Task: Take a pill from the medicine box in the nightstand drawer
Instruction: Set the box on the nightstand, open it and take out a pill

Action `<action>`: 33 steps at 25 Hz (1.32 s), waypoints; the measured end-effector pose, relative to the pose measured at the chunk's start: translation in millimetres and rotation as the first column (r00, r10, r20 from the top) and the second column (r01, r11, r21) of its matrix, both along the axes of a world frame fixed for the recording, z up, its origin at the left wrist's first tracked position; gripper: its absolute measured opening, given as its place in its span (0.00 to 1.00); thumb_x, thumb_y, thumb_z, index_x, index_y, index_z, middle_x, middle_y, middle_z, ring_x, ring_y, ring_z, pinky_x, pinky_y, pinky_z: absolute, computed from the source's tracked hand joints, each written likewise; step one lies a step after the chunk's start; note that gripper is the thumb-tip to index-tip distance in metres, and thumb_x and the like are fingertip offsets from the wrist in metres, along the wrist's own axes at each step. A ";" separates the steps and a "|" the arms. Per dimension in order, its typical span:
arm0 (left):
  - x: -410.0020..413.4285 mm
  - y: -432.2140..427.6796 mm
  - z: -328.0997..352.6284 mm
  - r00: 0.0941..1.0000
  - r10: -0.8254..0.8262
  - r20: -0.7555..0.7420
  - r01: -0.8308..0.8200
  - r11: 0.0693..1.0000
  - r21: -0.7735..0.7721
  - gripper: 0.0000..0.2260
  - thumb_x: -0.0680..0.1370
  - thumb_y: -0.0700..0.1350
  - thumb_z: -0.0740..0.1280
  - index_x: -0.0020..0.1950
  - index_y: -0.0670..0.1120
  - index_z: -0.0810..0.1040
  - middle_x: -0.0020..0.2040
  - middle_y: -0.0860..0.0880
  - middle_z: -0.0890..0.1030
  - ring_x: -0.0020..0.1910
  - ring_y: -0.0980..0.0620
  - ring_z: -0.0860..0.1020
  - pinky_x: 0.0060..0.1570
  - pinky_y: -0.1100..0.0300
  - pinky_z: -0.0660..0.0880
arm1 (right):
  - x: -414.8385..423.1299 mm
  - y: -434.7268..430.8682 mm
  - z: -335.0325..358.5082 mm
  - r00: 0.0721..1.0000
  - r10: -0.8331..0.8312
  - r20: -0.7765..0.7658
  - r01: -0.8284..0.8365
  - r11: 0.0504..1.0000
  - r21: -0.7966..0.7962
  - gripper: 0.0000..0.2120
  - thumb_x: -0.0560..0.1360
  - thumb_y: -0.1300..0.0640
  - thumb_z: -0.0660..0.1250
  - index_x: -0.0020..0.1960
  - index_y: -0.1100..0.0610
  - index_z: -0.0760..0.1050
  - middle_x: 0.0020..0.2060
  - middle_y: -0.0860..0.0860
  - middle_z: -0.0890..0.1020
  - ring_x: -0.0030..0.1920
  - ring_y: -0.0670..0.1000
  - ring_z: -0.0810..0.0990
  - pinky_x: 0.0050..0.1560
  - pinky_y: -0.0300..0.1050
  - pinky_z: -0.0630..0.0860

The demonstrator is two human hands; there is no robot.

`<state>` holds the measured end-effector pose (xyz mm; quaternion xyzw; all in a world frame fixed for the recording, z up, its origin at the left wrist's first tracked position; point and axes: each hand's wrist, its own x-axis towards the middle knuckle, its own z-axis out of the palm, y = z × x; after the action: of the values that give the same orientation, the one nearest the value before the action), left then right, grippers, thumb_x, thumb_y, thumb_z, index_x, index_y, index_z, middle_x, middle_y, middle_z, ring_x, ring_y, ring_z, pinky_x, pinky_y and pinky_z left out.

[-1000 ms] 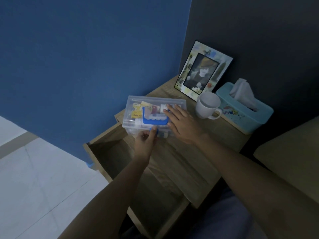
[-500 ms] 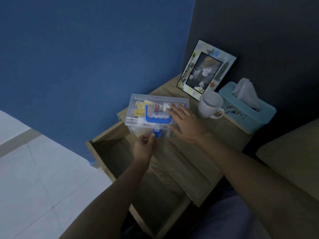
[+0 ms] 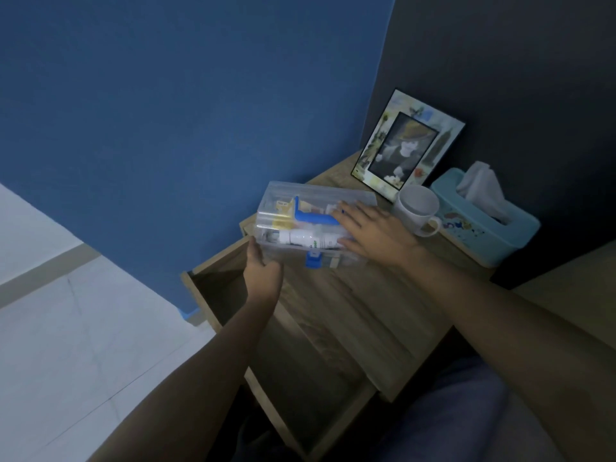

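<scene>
Medicine box (image 3: 300, 221) holds a white bottle (image 3: 306, 241); right hand (image 3: 376, 233) flat on it, left hand (image 3: 263, 278) open

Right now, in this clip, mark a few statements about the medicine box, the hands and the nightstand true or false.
1. The medicine box sits on the nightstand top. True.
2. The drawer is shut. False: it stands pulled open.
3. The right hand rests on the box. True.
4. The left hand pinches the blue latch. False: it is open, left of the latch.
5. The mug lies tipped over. False: it stands upright.
</scene>
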<state>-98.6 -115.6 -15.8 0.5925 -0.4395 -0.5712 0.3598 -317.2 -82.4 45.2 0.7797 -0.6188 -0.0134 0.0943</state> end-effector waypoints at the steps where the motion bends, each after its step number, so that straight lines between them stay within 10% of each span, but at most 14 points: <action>1: 0.5 -0.3 0.5 0.999 -0.025 0.033 0.025 0.999 -0.026 0.33 0.75 0.38 0.63 0.76 0.53 0.54 0.72 0.46 0.69 0.68 0.43 0.70 0.65 0.41 0.70 | -4.8 -3.1 6.7 0.999 0.019 0.041 -0.017 0.999 -0.038 0.24 0.73 0.51 0.69 0.66 0.60 0.72 0.63 0.61 0.78 0.57 0.62 0.80 0.51 0.57 0.79; 4: 4.2 -2.4 3.4 0.947 -0.115 0.299 0.177 0.965 -0.191 0.38 0.73 0.35 0.63 0.77 0.52 0.47 0.77 0.46 0.57 0.74 0.44 0.60 0.69 0.42 0.65 | -17.0 -21.2 31.9 0.994 0.066 0.091 -0.057 0.993 -0.102 0.17 0.76 0.58 0.65 0.64 0.61 0.73 0.63 0.64 0.76 0.57 0.65 0.78 0.57 0.61 0.75; 7: 10.3 -8.7 -3.8 0.683 -0.187 0.706 0.519 0.805 -0.288 0.31 0.78 0.46 0.57 0.77 0.47 0.43 0.79 0.46 0.46 0.77 0.47 0.46 0.74 0.49 0.51 | -23.2 -43.8 53.9 1.000 -0.006 0.014 0.008 0.990 -0.144 0.17 0.74 0.64 0.66 0.62 0.62 0.74 0.60 0.65 0.77 0.56 0.66 0.77 0.56 0.60 0.74; 13: 20.2 -22.3 -13.2 0.358 -0.176 0.917 0.735 0.659 -0.161 0.32 0.78 0.62 0.41 0.76 0.45 0.41 0.78 0.44 0.44 0.73 0.51 0.37 0.72 0.55 0.41 | -30.1 -77.7 60.6 0.997 -0.059 -0.058 0.056 0.997 -0.057 0.24 0.80 0.58 0.55 0.73 0.64 0.57 0.62 0.64 0.73 0.60 0.64 0.72 0.59 0.58 0.70; 25: 17.6 -18.7 -9.5 0.359 -0.196 0.913 0.736 0.660 -0.147 0.32 0.79 0.61 0.44 0.76 0.45 0.40 0.78 0.44 0.42 0.76 0.48 0.39 0.72 0.55 0.41 | -54.3 -132.0 39.0 0.975 -0.221 0.021 0.213 0.957 0.196 0.37 0.78 0.40 0.54 0.75 0.65 0.49 0.75 0.61 0.57 0.75 0.60 0.57 0.74 0.54 0.57; 33: 22.6 -22.9 -12.3 0.342 -0.209 0.916 0.751 0.646 -0.133 0.31 0.79 0.60 0.44 0.76 0.44 0.40 0.78 0.44 0.42 0.76 0.48 0.40 0.73 0.54 0.43 | -32.7 -124.7 26.0 0.999 -0.032 0.028 0.033 0.999 -0.008 0.33 0.78 0.43 0.56 0.74 0.63 0.54 0.75 0.61 0.59 0.75 0.59 0.57 0.74 0.56 0.54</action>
<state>-75.9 -138.5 -28.1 0.4921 -0.8571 -0.1426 0.0538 -350.0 -207.0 71.1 0.7692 -0.6327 -0.0014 0.0890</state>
